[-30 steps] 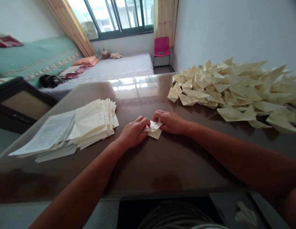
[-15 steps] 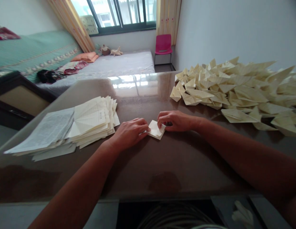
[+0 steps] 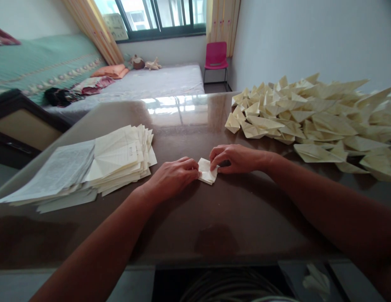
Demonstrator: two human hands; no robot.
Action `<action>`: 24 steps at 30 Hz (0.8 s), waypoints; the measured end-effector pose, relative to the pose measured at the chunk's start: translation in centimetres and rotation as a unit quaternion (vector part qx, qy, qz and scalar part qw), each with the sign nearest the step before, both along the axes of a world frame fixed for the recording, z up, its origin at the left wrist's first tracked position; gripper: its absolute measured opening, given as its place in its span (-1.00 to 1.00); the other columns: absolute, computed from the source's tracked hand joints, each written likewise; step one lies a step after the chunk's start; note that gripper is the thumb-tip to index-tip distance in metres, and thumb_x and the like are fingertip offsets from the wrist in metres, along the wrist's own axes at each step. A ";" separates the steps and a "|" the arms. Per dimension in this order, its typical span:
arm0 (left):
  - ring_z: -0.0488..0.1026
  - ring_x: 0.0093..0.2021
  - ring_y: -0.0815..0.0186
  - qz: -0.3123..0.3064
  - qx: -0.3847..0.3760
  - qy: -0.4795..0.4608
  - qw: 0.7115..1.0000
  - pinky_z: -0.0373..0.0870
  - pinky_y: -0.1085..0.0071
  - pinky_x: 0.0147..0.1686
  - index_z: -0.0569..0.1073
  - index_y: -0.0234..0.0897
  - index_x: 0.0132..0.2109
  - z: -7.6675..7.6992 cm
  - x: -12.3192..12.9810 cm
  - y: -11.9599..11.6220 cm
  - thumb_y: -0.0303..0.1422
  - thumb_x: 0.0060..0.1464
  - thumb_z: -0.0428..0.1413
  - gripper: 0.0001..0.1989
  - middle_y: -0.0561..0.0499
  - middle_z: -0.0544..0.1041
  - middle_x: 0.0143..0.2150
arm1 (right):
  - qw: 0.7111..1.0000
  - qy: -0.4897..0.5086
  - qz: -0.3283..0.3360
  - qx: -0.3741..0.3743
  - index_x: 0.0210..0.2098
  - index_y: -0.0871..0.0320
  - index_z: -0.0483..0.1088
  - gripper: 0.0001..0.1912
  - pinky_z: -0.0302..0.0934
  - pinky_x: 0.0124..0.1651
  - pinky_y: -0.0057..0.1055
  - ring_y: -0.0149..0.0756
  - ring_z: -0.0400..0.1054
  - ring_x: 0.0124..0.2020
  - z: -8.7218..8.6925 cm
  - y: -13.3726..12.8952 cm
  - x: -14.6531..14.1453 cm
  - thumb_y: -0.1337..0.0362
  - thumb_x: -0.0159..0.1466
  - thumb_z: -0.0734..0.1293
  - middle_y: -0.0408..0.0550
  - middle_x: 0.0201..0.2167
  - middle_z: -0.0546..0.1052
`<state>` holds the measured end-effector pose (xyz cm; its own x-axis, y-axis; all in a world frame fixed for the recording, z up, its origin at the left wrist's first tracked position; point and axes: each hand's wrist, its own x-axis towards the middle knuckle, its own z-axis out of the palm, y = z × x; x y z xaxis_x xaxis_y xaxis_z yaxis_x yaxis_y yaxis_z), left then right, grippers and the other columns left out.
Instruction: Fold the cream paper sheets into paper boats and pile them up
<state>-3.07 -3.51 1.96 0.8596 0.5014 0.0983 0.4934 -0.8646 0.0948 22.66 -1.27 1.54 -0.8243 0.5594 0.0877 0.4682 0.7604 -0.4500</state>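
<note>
Left hand point(image 3: 178, 175) touches the paper's point(image 3: 204, 165) left side, right hand point(image 3: 234, 158) its right; I see its long axis run far-left to near-right, but can't tell whether either hand grips it.

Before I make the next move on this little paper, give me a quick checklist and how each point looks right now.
Left hand at the small folded paper: ok.
Right hand at its other side: ok.
Stack of sheets apart from both hands: ok.
Stack edges squared up: not ok, they're fanned out.
Pile of folded pieces apart from both hands: ok.
Creases under the fingers sharp: cannot tell, they're covered.
</note>
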 end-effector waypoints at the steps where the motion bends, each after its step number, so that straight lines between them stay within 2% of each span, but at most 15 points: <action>1: 0.38 -0.16 0.33 0.002 -0.003 0.000 1.000 0.29 0.46 -0.29 0.51 -0.17 -0.11 0.0 -0.1 0.0 -0.33 0.30 -0.12 -0.70 -0.02 0.47 -0.10 | 1.000 0.002 0.004 -0.002 -0.17 0.01 0.55 -0.76 0.21 -0.08 -0.44 -0.35 0.39 -0.21 -0.1 0.1 0.0 0.33 0.20 0.33 -0.11 -0.14 0.48; 7: 0.38 -0.13 0.30 0.014 -0.001 0.015 1.000 0.34 0.41 -0.16 0.52 -0.20 -0.14 0.0 -0.4 0.0 -0.39 0.28 -0.15 -0.67 -0.05 0.47 -0.10 | 1.000 0.006 0.022 -0.005 -0.07 -0.04 0.52 -0.73 0.20 -0.13 -0.47 -0.39 0.40 -0.25 -0.4 0.2 0.2 0.22 0.24 0.33 -0.10 -0.11 0.47; 10: 0.38 -0.14 0.27 0.029 0.015 0.034 0.999 0.34 0.40 -0.17 0.41 -0.12 0.08 0.5 -0.1 -0.8 -0.37 0.26 -0.11 -0.67 -0.04 0.46 -0.11 | 1.000 0.006 0.016 -0.005 -0.06 -0.04 0.51 -0.73 0.20 -0.13 -0.47 -0.38 0.40 -0.23 -0.4 0.0 0.1 0.17 0.26 0.31 -0.09 -0.12 0.47; 13: 0.36 -0.16 0.27 0.020 0.037 0.064 0.997 0.31 0.40 -0.23 0.24 0.04 0.23 1.1 0.1 -1.5 -0.41 0.23 -0.07 -0.55 -0.02 0.44 -0.07 | 1.000 0.009 0.015 -0.009 -0.08 -0.02 0.52 -0.74 0.19 -0.14 -0.47 -0.37 0.40 -0.21 -0.4 0.0 0.0 0.15 0.28 0.29 -0.09 -0.13 0.48; 15: 0.35 -0.17 0.27 0.010 0.038 0.076 0.996 0.30 0.40 -0.23 0.26 0.10 0.21 1.3 0.1 -1.8 -0.43 0.21 -0.06 -0.54 -0.01 0.42 -0.06 | 1.000 0.011 0.024 -0.012 -0.08 -0.01 0.53 -0.74 0.19 -0.15 -0.48 -0.37 0.40 -0.21 -0.4 0.0 0.1 0.16 0.28 0.29 -0.08 -0.12 0.48; 18: 0.35 -0.17 0.28 0.011 0.024 0.074 0.997 0.30 0.39 -0.18 0.35 0.09 0.15 1.4 -0.1 -1.7 -0.40 0.20 -0.02 -0.59 -0.02 0.41 -0.07 | 0.999 0.014 0.028 -0.017 -0.06 -0.01 0.52 -0.73 0.19 -0.13 -0.47 -0.37 0.40 -0.20 -0.5 0.1 0.1 0.18 0.27 0.30 -0.08 -0.11 0.47; 21: 0.34 -0.09 0.25 0.006 0.008 0.054 0.998 0.31 0.35 -0.10 0.41 0.00 0.09 1.3 -0.1 -1.5 -0.40 0.18 0.01 -0.65 -0.03 0.41 -0.04 | 0.999 0.018 0.030 -0.028 -0.06 -0.01 0.51 -0.73 0.19 -0.13 -0.47 -0.38 0.40 -0.22 -0.5 0.3 0.2 0.17 0.27 0.31 -0.08 -0.11 0.47; 24: 0.32 -0.01 0.23 -0.014 -0.005 0.039 0.999 0.30 0.33 -0.01 0.44 -0.13 0.04 1.2 0.2 -1.5 -0.43 0.22 -0.04 -0.70 -0.07 0.42 0.01 | 0.998 0.022 0.036 -0.042 -0.03 0.01 0.50 -0.69 0.20 -0.16 -0.48 -0.40 0.38 -0.26 -0.4 0.4 0.4 0.15 0.24 0.34 -0.08 -0.10 0.46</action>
